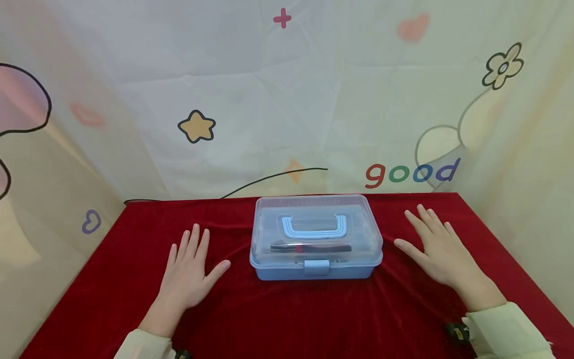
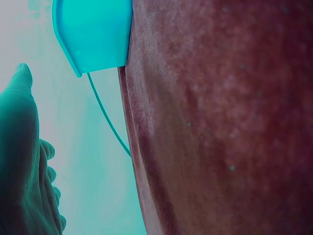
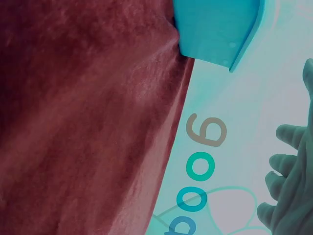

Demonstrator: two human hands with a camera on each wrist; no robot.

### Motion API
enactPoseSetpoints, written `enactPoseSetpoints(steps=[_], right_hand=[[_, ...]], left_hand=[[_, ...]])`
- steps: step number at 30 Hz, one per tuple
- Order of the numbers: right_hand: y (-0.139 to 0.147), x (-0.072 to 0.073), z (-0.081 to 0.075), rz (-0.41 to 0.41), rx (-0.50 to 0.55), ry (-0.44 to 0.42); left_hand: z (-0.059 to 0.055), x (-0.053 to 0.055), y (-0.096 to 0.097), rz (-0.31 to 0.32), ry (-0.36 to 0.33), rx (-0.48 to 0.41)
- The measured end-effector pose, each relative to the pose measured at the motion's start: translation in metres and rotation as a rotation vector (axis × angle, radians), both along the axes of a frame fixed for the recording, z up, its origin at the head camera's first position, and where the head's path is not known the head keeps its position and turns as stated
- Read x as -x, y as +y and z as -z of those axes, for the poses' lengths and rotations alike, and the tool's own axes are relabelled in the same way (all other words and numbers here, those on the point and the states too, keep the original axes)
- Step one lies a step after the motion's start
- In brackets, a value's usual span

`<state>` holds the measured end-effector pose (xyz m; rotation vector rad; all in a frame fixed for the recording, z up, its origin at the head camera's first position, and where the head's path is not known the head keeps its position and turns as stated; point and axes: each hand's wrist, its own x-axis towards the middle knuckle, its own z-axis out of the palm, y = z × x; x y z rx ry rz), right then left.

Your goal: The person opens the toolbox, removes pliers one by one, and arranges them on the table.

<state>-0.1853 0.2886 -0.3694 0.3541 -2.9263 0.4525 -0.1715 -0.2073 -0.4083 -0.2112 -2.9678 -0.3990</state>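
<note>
As the blue box [image 1: 278, 273] stands near the far edge of the red-covered desk [image 1: 314, 319], about midway between the left and right edges, it is probably placed to be reached equally from both sides. Its latch [image 1: 317, 268] faces the near side, which seems convenient for access, while the handle [image 1: 315, 234] lies folded on the clear lid [image 1: 269, 224], perhaps because nobody carries the box. The left hand [image 1: 186, 279] and the right hand [image 1: 441, 254] are well apart, with straight, spread fingers, and they hold nothing. The box lies between them, touching neither, and the right hand looks slightly nearer to it.
</note>
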Motion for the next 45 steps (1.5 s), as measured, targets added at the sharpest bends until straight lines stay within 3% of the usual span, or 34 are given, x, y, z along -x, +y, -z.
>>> enactPoseSetpoints(steps=[31, 45], right_hand=[[-0.015, -0.007, -0.01, -0.03, 0.128, -0.12], [-0.024, -0.012, -0.015, -0.031, 0.163, -0.104]], left_hand=[[-0.003, 0.005, 0.02, 0.028, -0.054, -0.094], [-0.001, 0.008, 0.028, 0.085, -0.065, -0.172]])
